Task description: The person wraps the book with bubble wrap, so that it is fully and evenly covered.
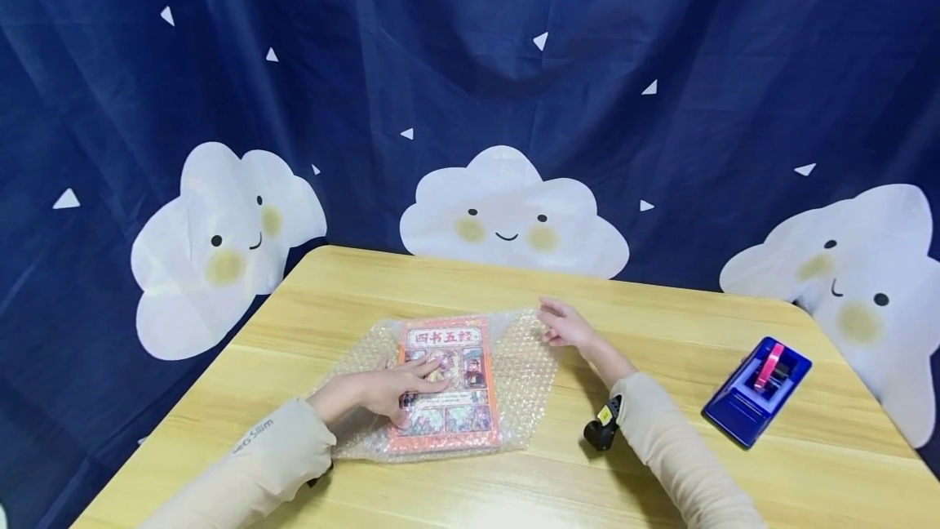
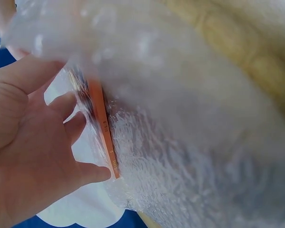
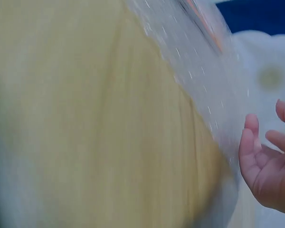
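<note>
An orange-red book [image 1: 444,338] with a comic-style cover lies with clear bubble wrap [image 1: 525,386] spread out on both sides of it. Whether a layer of wrap also covers its front I cannot tell. My left hand [image 1: 385,392] rests on the book's left half, fingers spread. In the left wrist view the orange spine [image 2: 104,133] shows between that hand and the wrap. At the wrap's upper right corner is my right hand [image 1: 564,325], its fingers loosely bent. In the right wrist view this hand [image 3: 270,173] is beside the wrap's edge, pinching nothing visible.
A blue tape dispenser [image 1: 749,406] with a pink-red roll stands on the right side of the wooden table [image 1: 631,308]. Behind the table hangs a dark blue curtain [image 1: 470,88] with white clouds. A black wrist camera [image 1: 602,427] sits under the right sleeve.
</note>
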### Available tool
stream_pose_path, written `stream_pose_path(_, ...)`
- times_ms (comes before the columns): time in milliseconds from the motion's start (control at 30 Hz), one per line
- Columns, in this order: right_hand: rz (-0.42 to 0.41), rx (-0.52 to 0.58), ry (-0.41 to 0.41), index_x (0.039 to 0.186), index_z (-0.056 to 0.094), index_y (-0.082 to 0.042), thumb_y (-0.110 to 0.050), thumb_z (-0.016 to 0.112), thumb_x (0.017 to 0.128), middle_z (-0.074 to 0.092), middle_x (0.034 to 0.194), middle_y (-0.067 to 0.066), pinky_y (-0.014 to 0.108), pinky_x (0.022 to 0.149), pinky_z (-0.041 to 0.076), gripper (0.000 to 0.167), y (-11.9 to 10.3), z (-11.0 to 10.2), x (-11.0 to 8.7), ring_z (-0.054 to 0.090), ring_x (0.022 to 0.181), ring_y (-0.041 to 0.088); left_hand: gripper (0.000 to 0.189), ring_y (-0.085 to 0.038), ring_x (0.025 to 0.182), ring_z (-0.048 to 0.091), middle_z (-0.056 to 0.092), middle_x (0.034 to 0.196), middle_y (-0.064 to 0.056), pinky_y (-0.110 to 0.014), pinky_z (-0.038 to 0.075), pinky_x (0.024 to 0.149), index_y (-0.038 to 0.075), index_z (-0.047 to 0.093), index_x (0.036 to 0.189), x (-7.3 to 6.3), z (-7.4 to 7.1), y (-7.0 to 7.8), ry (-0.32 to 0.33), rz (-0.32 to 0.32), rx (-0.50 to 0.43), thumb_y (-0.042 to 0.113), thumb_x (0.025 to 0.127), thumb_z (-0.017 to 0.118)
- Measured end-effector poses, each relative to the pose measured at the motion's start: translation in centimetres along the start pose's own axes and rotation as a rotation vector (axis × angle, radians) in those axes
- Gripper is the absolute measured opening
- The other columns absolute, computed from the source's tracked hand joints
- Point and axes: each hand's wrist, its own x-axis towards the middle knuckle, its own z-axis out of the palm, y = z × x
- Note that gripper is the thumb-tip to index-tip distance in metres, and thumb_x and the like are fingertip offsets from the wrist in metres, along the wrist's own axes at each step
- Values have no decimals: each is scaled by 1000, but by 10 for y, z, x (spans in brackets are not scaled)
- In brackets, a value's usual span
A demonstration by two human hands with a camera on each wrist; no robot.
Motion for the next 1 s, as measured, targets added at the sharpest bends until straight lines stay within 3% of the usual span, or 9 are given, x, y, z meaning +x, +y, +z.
stream_pose_path(133, 59, 25, 83, 141, 24, 4, -19, 44, 96, 55, 109, 17, 18, 56, 45, 54, 6, -15, -2, 52, 57, 4, 79, -30, 139, 1, 4, 154, -4, -67, -2, 100, 25, 32, 142, 1, 0, -1, -3, 7, 3, 11, 75, 70)
stream_pose_path(233, 90, 50, 118, 140, 28, 2, -20, 47, 94, 57, 93, 4, 17, 53, 43, 54, 8, -24, -5, 51, 55, 3, 78, -30, 139, 1, 4, 154, -5, -68, -2, 100, 25, 32, 142, 0, 0, -2, -1, 11, -8, 11, 75, 70)
stream_pose_path(333, 95, 54, 120, 140, 27, 3, -24, 43, 96, 59, 111, 13, 15, 52, 41, 54, 11, -31, -7, 49, 55, 2, 78, -31, 139, 1, 4, 154, -5, -69, -2, 99, 25, 32, 142, -1, 0, -2, 1, 15, -18, 11, 75, 70)
stream_pose_path(467, 123, 54, 126, 140, 25, 4, -30, 36, 99, 47, 130, 25, 14, 51, 40, 55, 13, -35, -10, 47, 54, 1, 78, -31, 139, 1, 4, 154, -6, -69, -2, 99, 26, 32, 142, -1, 0, -2, 0, 20, -23, 11, 75, 70)
stream_pose_path(633, 154, 62, 126, 139, 29, 2, -32, 35, 98, 55, 120, 22, 15, 52, 40, 54, 15, -37, -11, 45, 55, 2, 79, -30, 139, 0, 4, 154, -5, -69, -1, 99, 26, 32, 142, 0, 1, -3, 2, 17, -28, 10, 75, 70)
stream_pose_path(733, 126, 134, 93, 137, 34, 2, -29, 31, 100, 63, 98, 6, 15, 51, 38, 48, 17, -36, -10, 43, 54, 3, 79, -30, 139, 0, 3, 154, -5, -69, -2, 99, 26, 31, 142, 0, 3, -3, 1, 14, -30, 10, 75, 69)
stream_pose_path(833, 65, 219, 0, 137, 32, 3, -19, 29, 100, 62, 85, -8, 16, 53, 36, 43, 18, -32, -11, 42, 54, 3, 79, -31, 139, 0, 3, 154, -5, -69, -1, 99, 26, 31, 143, 0, 4, -4, 1, 18, -27, 10, 75, 69)
stream_pose_path(900, 29, 248, -85, 137, 29, 5, -14, 31, 99, 62, 85, -9, 17, 55, 36, 43, 18, -28, -11, 43, 56, 3, 79, -31, 139, 0, 3, 154, -5, -69, -1, 99, 26, 31, 143, 0, 4, -4, 2, 23, -21, 11, 74, 69)
stream_pose_path(1000, -14, 209, -196, 140, 26, 1, -8, 36, 95, 64, 96, -2, 19, 59, 39, 47, 17, -19, -12, 44, 61, 5, 79, -32, 139, 0, 3, 154, -6, -69, -2, 99, 25, 32, 143, 0, 3, -5, 2, 27, -24, 11, 75, 69)
